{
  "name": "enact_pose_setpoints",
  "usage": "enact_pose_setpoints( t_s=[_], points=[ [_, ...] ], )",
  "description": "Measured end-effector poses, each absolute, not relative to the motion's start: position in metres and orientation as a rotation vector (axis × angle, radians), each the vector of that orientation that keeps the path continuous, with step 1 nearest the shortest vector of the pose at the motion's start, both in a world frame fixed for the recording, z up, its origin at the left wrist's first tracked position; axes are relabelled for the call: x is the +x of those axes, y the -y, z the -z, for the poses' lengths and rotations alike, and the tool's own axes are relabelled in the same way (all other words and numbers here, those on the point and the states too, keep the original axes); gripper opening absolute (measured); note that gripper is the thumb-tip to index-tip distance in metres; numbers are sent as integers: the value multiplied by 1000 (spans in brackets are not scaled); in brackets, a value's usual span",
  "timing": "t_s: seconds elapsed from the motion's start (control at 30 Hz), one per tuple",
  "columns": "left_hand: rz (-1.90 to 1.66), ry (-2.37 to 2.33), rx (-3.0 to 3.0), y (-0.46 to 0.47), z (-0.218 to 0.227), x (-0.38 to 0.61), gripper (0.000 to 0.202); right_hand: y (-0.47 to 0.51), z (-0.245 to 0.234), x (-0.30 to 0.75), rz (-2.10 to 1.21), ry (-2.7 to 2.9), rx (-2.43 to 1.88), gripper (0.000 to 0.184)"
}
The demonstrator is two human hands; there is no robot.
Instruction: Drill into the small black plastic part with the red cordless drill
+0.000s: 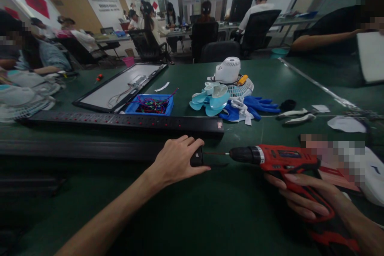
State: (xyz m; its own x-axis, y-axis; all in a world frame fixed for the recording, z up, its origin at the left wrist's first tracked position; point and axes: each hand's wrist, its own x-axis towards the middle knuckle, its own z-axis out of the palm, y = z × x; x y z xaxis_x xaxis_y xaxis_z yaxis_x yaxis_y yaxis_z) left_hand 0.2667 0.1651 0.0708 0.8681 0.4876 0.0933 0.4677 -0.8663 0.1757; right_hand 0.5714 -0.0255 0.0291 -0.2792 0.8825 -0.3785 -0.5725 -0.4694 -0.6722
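Observation:
My left hand is wrapped over the right end of a long black bar, which lies flat on the green table. The fingers cover part of its end, and the thumb stretches along the near side. In my right hand is a red and black cordless drill, held by its handle and pointing left. A thin bit runs from its chuck toward the bar's end; I cannot tell whether the tip touches. Just behind the bar lies a black power strip with a row of small red marks.
Beyond the strip are a blue bin of wires, a framed panel, light-blue fan blades, a white fan body and blue gloves. Pliers lie at right. Other people sit around at tables.

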Motion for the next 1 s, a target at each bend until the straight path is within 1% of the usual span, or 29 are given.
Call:
enact_pose_setpoints(
  t_s=[0.1, 0.3, 0.4, 0.53, 0.63, 0.73, 0.83, 0.9, 1.0],
  points=[
    [-168, -740, 2895, -166, -72, 267, 54, 26, -29, 572, -1887, 510, -905, 25],
    [-156, -674, 2827, -177, -74, 258, 57, 25, -27, 569, -1885, 503, -903, 25],
    [-131, -733, 2825, -183, -74, 250, 61, 25, -26, 569, -1891, 492, -899, 24],
    [-166, -617, 2640, -190, -78, 248, 58, 26, -24, 572, -1894, 467, -908, 26],
    [-113, -536, 2556, -198, -83, 251, 58, 26, -23, 573, -1902, 457, -915, 25],
    [-59, -487, 2588, -204, -87, 254, 57, 26, -22, 573, -1906, 453, -911, 25],
    [-70, -557, 2684, -201, -86, 255, 53, 27, -21, 573, -1902, 446, -905, 27],
    [-104, -632, 2718, -194, -84, 255, 57, 27, -21, 572, -1901, 447, -903, 26],
    [-153, -678, 2700, -180, -79, 258, 73, 27, -22, 571, -1891, 458, -908, 25]
  ],
)
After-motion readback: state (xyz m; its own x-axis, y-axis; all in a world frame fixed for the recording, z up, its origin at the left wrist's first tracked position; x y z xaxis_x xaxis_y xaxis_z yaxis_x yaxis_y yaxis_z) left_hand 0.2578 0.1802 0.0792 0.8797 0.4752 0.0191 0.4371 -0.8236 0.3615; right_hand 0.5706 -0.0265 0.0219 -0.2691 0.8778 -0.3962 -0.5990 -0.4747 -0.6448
